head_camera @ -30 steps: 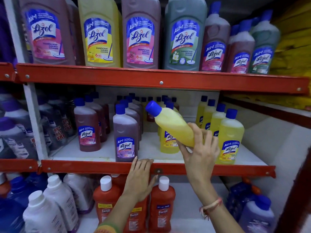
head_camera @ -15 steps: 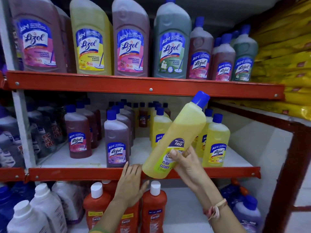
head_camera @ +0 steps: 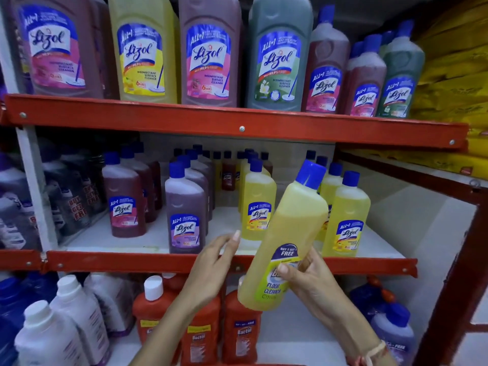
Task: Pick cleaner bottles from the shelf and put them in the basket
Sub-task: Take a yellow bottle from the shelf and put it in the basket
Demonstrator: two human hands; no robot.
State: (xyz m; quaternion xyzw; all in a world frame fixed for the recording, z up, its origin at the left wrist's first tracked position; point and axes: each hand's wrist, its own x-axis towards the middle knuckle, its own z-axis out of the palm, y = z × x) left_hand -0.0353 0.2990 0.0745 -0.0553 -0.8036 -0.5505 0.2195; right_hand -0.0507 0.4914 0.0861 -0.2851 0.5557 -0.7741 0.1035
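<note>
Now right hand (head_camera: 307, 282) clasps the tilted yellow bottle (head_camera: 284, 241); left hand (head_camera: 211, 270) hovers beside, fingers spread.

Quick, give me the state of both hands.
Left hand: open, holding nothing.
Right hand: closed on the yellow Lizol bottle.

Arms: both bare, no sleeves showing.
Left hand (head_camera: 208, 270): no rings or bands to be seen.
Right hand (head_camera: 307, 282): likewise unadorned.
Wristband (head_camera: 376, 351): pale pinkish cord with reddish strands, just below the right hand.
</note>
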